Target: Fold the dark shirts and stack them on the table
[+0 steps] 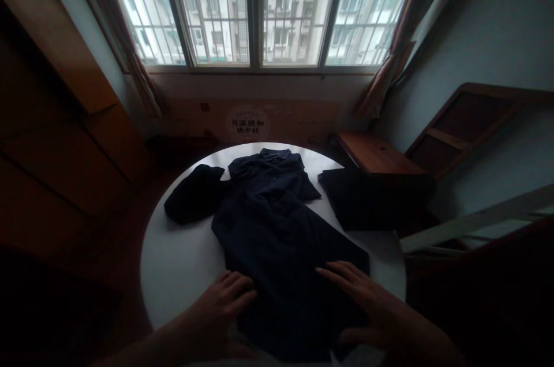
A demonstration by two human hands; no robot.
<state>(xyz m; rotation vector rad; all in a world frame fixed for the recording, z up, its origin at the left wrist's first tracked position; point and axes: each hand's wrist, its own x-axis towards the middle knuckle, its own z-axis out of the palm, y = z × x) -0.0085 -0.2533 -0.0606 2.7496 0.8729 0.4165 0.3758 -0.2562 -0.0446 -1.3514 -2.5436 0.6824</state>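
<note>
A dark navy collared garment point(277, 240), with a short button placket and short sleeves, lies spread on the white round table point(182, 274). Its collar points toward the window and its long lower part reaches toward me. My left hand point(227, 298) is at the garment's lower left edge, fingers bent and a little apart, touching or just over the cloth. On the lower right side, my right hand point(363, 298) lies with fingers stretched out and thumb apart. Dim light hides the fine detail of the cloth under both hands.
A dark bundled cloth point(193, 194) sits on the table's left side. At the right edge lies a flat black folded item point(367, 199). Beyond are a small wooden surface point(376, 153), a barred window point(255, 9) and curtains point(138, 78). A wooden cabinet point(56, 153) stands left.
</note>
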